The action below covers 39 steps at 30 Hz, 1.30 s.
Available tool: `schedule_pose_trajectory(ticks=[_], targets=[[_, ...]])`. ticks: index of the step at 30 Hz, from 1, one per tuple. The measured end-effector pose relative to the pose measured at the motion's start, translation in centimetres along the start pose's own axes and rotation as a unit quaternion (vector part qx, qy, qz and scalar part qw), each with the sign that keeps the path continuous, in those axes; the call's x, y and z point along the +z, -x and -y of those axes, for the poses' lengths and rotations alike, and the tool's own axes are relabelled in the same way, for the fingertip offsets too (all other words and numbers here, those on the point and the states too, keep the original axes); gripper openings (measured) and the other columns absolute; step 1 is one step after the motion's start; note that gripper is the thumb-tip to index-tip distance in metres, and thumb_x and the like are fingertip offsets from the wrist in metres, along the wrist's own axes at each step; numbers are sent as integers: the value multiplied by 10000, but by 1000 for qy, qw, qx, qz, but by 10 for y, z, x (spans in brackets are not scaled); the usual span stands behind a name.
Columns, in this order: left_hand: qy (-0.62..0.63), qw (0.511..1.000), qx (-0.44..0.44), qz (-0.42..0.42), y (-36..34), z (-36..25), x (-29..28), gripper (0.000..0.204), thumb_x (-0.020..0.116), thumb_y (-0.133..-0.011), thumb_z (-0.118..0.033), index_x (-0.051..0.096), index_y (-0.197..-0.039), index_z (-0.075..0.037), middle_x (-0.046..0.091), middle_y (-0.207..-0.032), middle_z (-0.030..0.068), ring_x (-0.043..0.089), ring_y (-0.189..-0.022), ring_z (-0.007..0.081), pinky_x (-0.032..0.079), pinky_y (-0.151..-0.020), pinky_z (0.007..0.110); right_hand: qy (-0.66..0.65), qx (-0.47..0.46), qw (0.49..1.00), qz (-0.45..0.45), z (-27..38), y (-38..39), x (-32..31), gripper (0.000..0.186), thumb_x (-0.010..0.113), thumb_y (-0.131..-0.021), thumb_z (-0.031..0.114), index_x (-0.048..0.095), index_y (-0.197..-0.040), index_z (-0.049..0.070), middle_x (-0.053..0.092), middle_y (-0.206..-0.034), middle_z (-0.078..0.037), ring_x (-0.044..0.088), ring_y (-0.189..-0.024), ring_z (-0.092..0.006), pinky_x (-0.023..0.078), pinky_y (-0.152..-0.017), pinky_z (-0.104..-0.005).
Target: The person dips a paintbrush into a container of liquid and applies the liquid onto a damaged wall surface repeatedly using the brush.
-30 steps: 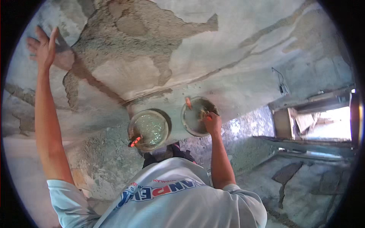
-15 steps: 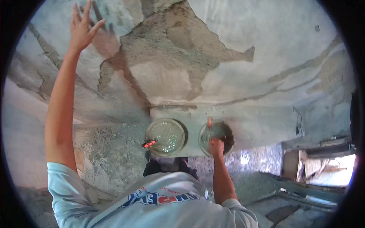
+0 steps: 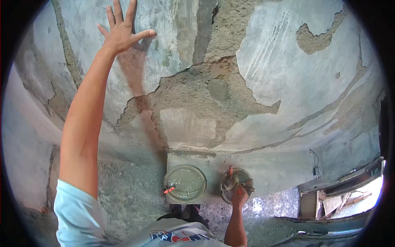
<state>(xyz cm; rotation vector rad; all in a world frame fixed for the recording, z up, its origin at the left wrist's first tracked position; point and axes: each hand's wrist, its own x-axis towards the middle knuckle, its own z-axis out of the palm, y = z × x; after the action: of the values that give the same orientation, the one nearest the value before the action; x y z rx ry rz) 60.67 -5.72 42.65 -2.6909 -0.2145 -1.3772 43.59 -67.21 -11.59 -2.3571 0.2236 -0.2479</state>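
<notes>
My left hand [image 3: 122, 29] is pressed flat on the plastered wall [image 3: 288, 70] high up, fingers spread, holding nothing. Below it a large patch of rough bare render [image 3: 197, 107] shows where the smooth coat has broken away. My right hand [image 3: 239, 193] reaches down into a round pan of wet grey mortar [image 3: 230, 181] on the floor and grips a tool there; the tool is mostly hidden by the hand. Left of it stands a round bucket [image 3: 185, 183] holding greenish water.
An orange-handled tool [image 3: 168, 190] rests on the water bucket's rim. The floor [image 3: 123, 197] is rough grey concrete with grit. A doorway with bright light and boards [image 3: 333, 201] lies at the lower right. A wire [image 3: 316, 164] hangs on the wall nearby.
My left hand has slid rightward and up along the wall. The view has tilted upward, so the pan and bucket sit lower. My right hand stays in the mortar pan.
</notes>
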Motion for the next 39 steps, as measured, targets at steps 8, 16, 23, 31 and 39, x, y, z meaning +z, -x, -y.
schedule_pose_trajectory(ticks=[8,16,23,31,39], targets=[[-15,995,-51,85,-3,-35,-21,1644,921,-468,-743,-35,-1690,-200,-265,-1668,321,-197,-1522,594,145,-1153,789,-236,-265,916,-189,299,-75,-32,314,657,-967,37,677,-1264,-61,724,-1154,-163,711,-945,-205,573,-837,-336],[2,983,-112,146,3,-45,-36,1655,979,-431,-650,-45,-1687,-312,-301,-1703,182,-214,-1561,498,155,-1031,912,-282,-429,837,-190,473,-89,64,349,650,-974,63,681,-1321,83,655,-1296,-167,696,-1128,-348,590,-918,-413],[-4,975,-142,171,6,-53,-51,1625,977,-453,-643,-43,-1683,-349,-285,-1717,146,-211,-1568,477,171,-1047,903,-184,-492,850,38,459,-62,68,337,668,-953,80,708,-1283,130,676,-1294,-89,698,-1111,-303,596,-891,-411],[2,970,-168,173,4,-62,-57,1630,1004,-464,-583,-70,-1673,-379,-310,-1710,118,-179,-1569,493,216,-1047,897,-284,-363,849,-260,460,-103,3,297,664,-941,-9,732,-1229,17,709,-1201,-187,711,-1048,-330,565,-917,-394],[14,973,-157,170,7,-66,-49,1680,1024,-414,-552,-77,-1671,-377,-319,-1707,111,-158,-1564,521,249,-1006,913,-244,-386,884,104,455,-27,100,303,651,-970,108,736,-1254,176,683,-1264,-94,701,-1065,-334,560,-934,-413]])
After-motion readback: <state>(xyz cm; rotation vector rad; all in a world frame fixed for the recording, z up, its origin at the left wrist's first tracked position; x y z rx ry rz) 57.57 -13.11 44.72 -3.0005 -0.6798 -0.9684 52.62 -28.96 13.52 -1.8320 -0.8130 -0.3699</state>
